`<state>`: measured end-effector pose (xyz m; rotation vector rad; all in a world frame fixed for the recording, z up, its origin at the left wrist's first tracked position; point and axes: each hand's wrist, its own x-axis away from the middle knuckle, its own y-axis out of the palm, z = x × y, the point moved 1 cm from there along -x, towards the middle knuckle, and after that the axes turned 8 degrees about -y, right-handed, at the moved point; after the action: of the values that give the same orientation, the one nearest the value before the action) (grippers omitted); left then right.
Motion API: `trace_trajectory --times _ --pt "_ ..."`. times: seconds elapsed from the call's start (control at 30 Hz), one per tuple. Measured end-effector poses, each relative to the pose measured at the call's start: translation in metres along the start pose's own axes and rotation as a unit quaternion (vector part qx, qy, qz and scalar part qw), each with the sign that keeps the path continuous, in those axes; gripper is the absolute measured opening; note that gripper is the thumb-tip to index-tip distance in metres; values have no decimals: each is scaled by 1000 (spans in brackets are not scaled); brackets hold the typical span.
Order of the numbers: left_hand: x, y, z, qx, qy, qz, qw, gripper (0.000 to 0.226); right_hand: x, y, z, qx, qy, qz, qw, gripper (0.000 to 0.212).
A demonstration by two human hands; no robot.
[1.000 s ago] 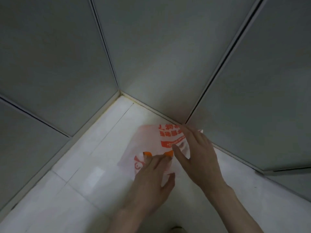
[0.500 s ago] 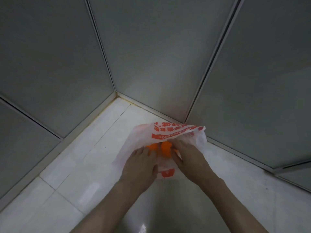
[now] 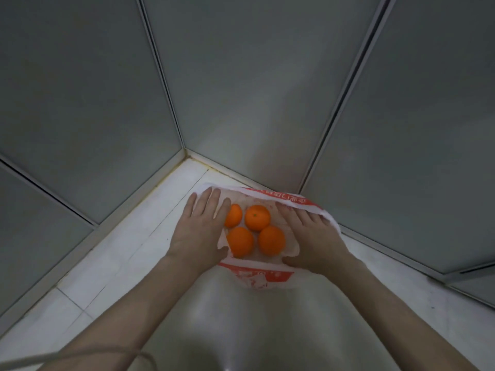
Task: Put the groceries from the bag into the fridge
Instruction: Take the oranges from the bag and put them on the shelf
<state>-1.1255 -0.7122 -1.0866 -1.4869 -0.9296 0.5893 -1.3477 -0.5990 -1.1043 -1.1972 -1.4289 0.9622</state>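
Down on the pale floor (image 3: 107,263), in the corner where grey panels (image 3: 241,89) met, the white and red plastic bag (image 3: 262,277) lay with its mouth spread wide. Four oranges (image 3: 257,218) sat inside it in a tight cluster, touching one another, all plainly exposed. The left hand (image 3: 201,228) lay flat on the bag's left side, fingers straight and pointing away from the person, its inner edge just beside the nearest orange. The right hand (image 3: 313,236) pressed the right side of the bag, fingers straight and the thumb stretched along the near rim. Neither hand gripped any fruit; both seemed to be holding the thin plastic apart and down so the opening would not fall shut over the oranges. That suggested the unpacking had barely begun, with all the fruit in the bag. No fridge was in view, so where the oranges would go could not be told. Loose, round fruit might roll once the plastic was released.
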Motion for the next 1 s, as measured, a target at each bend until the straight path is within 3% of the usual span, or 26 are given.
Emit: trace_trajectory --times 0.13,0.3,0.37,0.5,0.6,0.7,0.83,1.0 --pt "-11 -2 -24 -41 25 15 999 134 -2 -26 4 4 -16 -10 1000 124" --pt "-24 -7 -25 -2 52 20 998 132 -33 -20 18 6 -40 25 999 137" --pt "-30 -1 -23 19 48 22 998 127 -47 -11 20 9 -66 35 997 132" --pt "-42 19 -20 60 38 54 996 116 -61 7 20 -10 -90 72 993 98" --pt "-49 33 -17 73 17 23 997 115 -63 14 20 55 -125 119 983 84" --pt "-54 41 -16 66 15 -10 998 115 -70 16 28 93 -118 115 982 81" --pt "-54 44 -19 63 17 -11 998 113 -73 15 39 82 -54 67 993 93" --pt "-46 38 -8 108 38 19 993 106 -62 11 28 53 -75 77 993 83"
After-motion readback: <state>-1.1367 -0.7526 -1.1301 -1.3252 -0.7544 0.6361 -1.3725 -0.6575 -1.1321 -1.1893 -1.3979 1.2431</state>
